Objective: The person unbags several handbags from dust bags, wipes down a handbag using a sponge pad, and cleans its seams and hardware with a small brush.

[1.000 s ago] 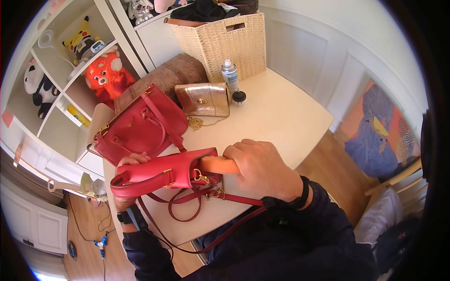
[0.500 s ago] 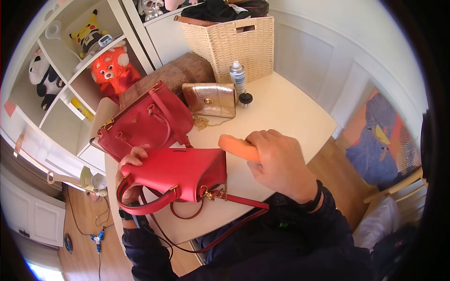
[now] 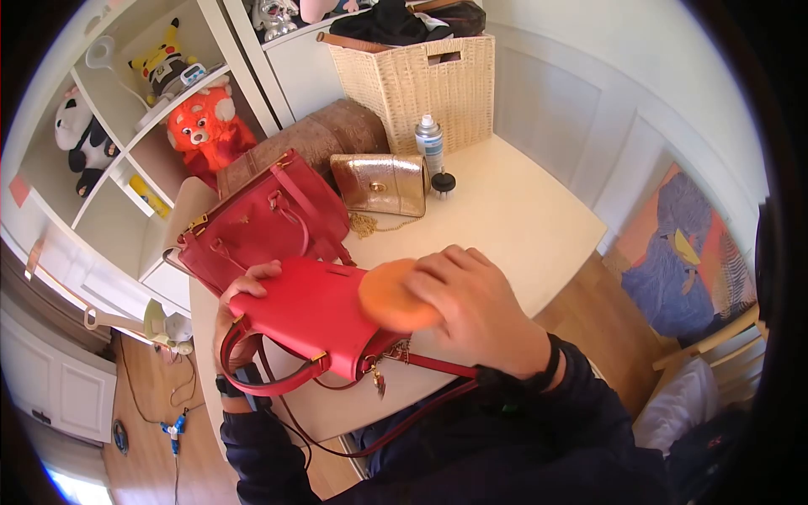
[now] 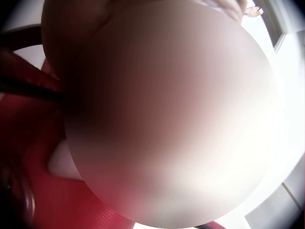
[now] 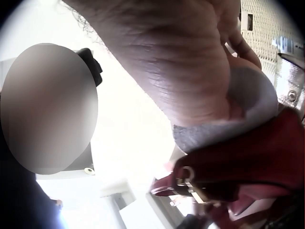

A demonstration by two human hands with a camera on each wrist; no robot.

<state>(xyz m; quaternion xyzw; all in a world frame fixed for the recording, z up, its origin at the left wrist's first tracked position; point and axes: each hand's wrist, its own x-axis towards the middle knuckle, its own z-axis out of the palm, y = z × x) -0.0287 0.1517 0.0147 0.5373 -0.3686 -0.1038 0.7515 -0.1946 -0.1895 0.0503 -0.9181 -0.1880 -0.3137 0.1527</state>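
A smooth red handbag (image 3: 307,303) is held tilted above the near side of the table (image 3: 539,202). The left hand (image 3: 244,303) grips its left end, fingers over the top edge near the looped handle. In the right hand (image 3: 471,307) is an orange pad (image 3: 394,296), pinched between thumb and fingers at the bag's right end. The right wrist view shows the pad's grey side (image 5: 214,131) against the red bag (image 5: 248,157). The left wrist view is mostly blurred, with red leather (image 4: 62,205) at its lower left.
Behind stand a larger red handbag (image 3: 252,231), a gold clutch (image 3: 379,183), a brown bag (image 3: 316,139), a spray can (image 3: 429,143), a small black-topped item (image 3: 443,182) and a wicker basket (image 3: 421,88). Shelves with plush toys (image 3: 202,126) are at the left.
The orange pad was at the bag's right end, moved away to the right, and is now back against it with its broad face showing. The bag has tilted.
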